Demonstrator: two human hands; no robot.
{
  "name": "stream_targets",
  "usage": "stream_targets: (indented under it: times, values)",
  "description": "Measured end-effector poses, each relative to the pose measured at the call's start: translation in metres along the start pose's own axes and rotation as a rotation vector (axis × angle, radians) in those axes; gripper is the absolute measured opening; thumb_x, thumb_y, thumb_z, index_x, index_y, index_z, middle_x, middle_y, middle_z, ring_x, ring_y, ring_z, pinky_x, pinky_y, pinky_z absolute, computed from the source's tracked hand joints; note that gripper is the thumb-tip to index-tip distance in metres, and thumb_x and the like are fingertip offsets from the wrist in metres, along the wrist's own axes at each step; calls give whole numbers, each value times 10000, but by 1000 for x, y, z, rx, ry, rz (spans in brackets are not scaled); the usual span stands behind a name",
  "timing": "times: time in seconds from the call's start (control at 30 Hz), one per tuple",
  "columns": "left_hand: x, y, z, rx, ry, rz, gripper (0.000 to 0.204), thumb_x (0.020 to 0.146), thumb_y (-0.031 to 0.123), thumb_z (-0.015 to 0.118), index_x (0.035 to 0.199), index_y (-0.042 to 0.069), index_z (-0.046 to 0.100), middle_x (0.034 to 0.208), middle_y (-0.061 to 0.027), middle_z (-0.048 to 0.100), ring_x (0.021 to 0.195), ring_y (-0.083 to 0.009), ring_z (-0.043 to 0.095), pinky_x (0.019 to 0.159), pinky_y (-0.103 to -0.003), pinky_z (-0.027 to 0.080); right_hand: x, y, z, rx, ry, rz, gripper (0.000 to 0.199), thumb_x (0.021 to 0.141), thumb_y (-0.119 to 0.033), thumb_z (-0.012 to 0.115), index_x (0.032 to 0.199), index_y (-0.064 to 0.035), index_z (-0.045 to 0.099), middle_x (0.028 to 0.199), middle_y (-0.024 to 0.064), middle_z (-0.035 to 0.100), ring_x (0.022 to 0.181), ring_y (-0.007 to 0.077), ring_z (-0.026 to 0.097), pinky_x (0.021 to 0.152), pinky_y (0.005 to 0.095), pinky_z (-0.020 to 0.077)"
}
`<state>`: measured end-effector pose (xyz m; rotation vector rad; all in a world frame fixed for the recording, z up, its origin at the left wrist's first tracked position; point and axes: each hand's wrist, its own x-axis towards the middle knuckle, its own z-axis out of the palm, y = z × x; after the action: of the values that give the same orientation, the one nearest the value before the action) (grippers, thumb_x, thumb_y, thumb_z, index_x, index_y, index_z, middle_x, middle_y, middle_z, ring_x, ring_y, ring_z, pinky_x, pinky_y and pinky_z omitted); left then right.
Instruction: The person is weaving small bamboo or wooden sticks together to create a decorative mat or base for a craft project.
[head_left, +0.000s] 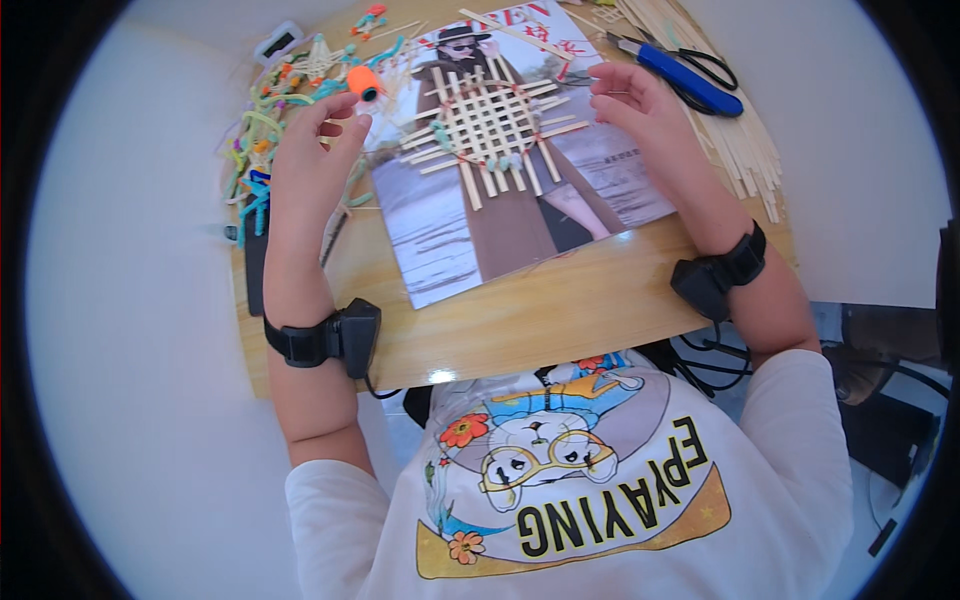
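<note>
Plainly both hands, left and right, rest loosely open and empty beside the woven strip mat on the magazine, fingertips' contact unclear, the counter's far edge cut off.

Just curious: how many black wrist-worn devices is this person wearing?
2: one black strap-on device on the left wrist, near the wooden table edge; another on the right wrist.
</note>
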<state>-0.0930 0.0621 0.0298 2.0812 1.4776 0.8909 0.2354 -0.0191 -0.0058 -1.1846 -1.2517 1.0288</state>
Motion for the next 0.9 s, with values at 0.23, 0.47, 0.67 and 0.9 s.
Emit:
stream_targets:
  times: [0.23, 0.47, 0.67, 0.9]
  values:
    - [25, -10, -7, 195, -15, -2, 382, 833, 119, 640, 1210, 78, 590, 1180, -75, 602, 952, -182, 585, 833, -309, 470, -7, -7, 7, -19, 5, 49, 354, 868, -132, 620, 1201, -36, 547, 1084, 44, 542, 1023, 106, 519, 909, 243, 418]
    - [67, -39, 20, 507, -36, 460, 361, 801, 54, 613, 1159, 105, 613, 1246, -94, 571, 1029, -293, 589, 887, -369, 473, -5, -7, 11, -61, -35, 26, 334, 882, -140, 599, 1196, -37, 550, 1083, 38, 538, 988, 104, 536, 898, 246, 427]
    - [64, -31, 2, 254, 67, 143, 250, 867, 109, 586, 1112, 85, 629, 1091, -58, 643, 933, -212, 610, 789, -320, 493, -6, -5, 9, -56, -27, 6, 336, 885, -143, 599, 1198, -35, 546, 1070, 34, 540, 966, 103, 545, 876, 243, 440]
    - [35, -35, -4, 240, 47, 167, 246, 857, 199, 626, 1075, 90, 662, 945, -59, 665, 762, -176, 616, 692, -326, 499, -8, -6, 13, -52, -55, 7, 320, 889, -127, 593, 1191, -33, 546, 1048, 28, 542, 935, 93, 551, 853, 229, 447]
